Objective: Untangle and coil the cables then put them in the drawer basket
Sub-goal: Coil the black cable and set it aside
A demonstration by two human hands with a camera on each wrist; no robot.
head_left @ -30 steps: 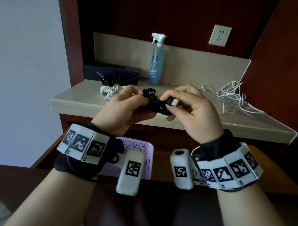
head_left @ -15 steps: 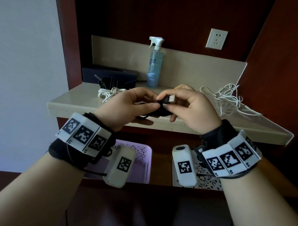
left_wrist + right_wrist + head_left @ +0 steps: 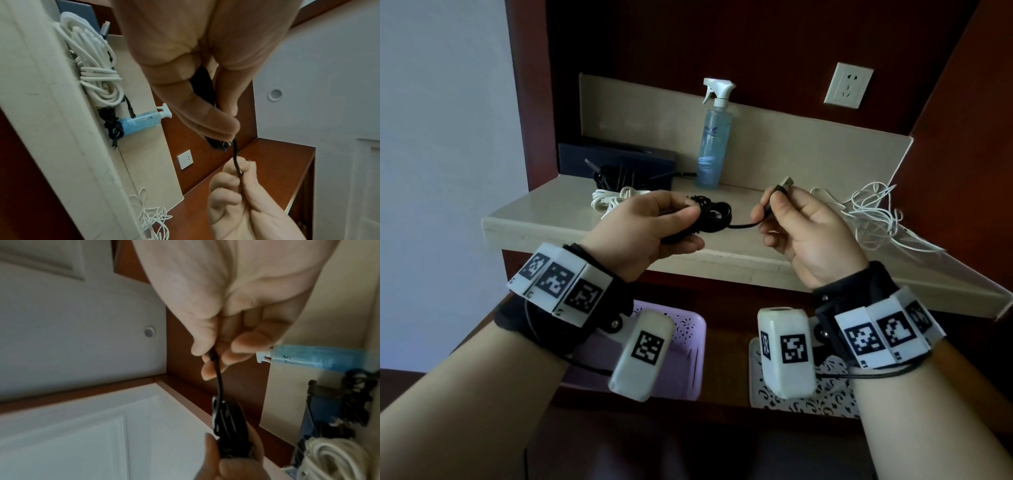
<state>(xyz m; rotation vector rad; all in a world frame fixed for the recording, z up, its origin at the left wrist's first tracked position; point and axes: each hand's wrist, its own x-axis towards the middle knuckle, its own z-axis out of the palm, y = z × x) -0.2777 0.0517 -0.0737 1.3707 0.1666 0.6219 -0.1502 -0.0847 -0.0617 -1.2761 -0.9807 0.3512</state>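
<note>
Far left on the stone shelf [image 3: 544, 219] a dark box [image 3: 616, 161] sits against the back panel, with a bundle of black leads [image 3: 616, 176] in front of it and a coiled white cable [image 3: 613, 200] lying just nearer. Next along, the left hand [image 3: 654, 233] is held up in front of the shelf edge, its fingers and thumb curled around a small bunch of black cable [image 3: 714, 214] so that the loops stick out to the right of the fist; the left wrist view shows the same bunch pressed between thumb and fingers. Behind the hands a spray bottle [image 3: 714, 147] of blue liquid stands upright near the back panel. From the bunch 1 short strand runs right to the right hand [image 3: 804, 233], which pinches the cable just behind its plug [image 3: 784, 185] between thumb and fingertips, the metal end pointing up and away. The 2 hands are apart, with the strand hanging in a shallow curve between them. Further right a loose tangle of thin white cable [image 3: 873, 216] sprawls over the shelf, and a wall socket [image 3: 847, 85] sits above it. Near and below the wrists, in the open drawer, a purple basket [image 3: 688, 329] lies on the left and a white basket [image 3: 832, 390] on the right, both partly hidden by the wrist cameras.
</note>
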